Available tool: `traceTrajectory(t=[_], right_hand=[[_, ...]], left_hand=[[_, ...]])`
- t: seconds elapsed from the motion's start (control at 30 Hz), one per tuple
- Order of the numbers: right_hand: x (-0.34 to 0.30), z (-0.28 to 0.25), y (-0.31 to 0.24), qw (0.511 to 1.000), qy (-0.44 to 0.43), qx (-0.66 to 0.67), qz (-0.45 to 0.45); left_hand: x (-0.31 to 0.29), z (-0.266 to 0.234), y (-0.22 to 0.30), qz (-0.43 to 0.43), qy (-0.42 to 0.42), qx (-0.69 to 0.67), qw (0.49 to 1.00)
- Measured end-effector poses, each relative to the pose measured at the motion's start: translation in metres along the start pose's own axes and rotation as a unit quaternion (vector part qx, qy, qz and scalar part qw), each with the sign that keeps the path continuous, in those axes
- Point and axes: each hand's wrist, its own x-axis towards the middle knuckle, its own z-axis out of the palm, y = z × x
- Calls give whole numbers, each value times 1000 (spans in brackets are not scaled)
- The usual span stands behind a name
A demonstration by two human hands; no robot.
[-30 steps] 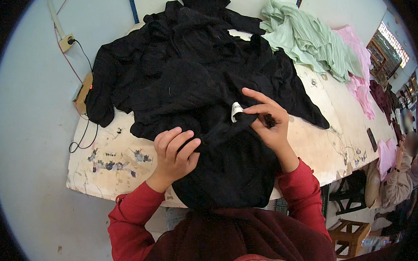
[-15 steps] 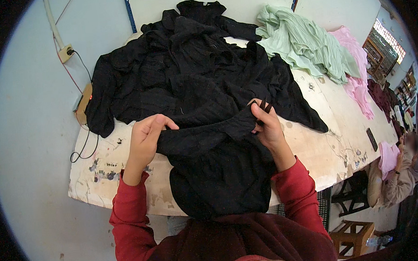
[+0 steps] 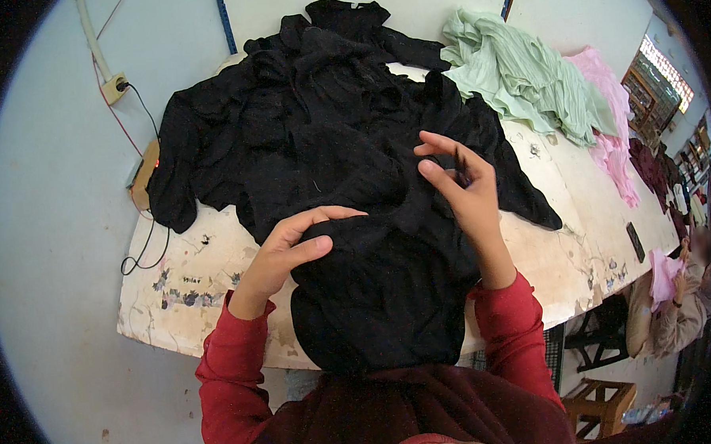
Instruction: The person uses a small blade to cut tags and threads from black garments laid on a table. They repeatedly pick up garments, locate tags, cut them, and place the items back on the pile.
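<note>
- Nearest us, the black garment spreads over the table and its near edge; we can hardly separate its dark folds.
- We see the left hand loosely open on the cloth, further right than half a second ago, when an edge stretched between both hands.
- The right hand now has thumb and forefinger parted; we cannot tell whether its shadowed inner fingers grip anything.
- Farther off, mint cloth partly hides pink cloth.
</note>
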Motion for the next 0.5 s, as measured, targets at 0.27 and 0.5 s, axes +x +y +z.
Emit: traceTrajectory(t=[0.27,0.5], right_hand=[[-24,18,-35,947,-178,-120,-238],[-24,10,-15,967,-160,-113,-164]], left_hand=[[1,3,-2,19,12,78,997],[-21,2,5,217,162,352,896]])
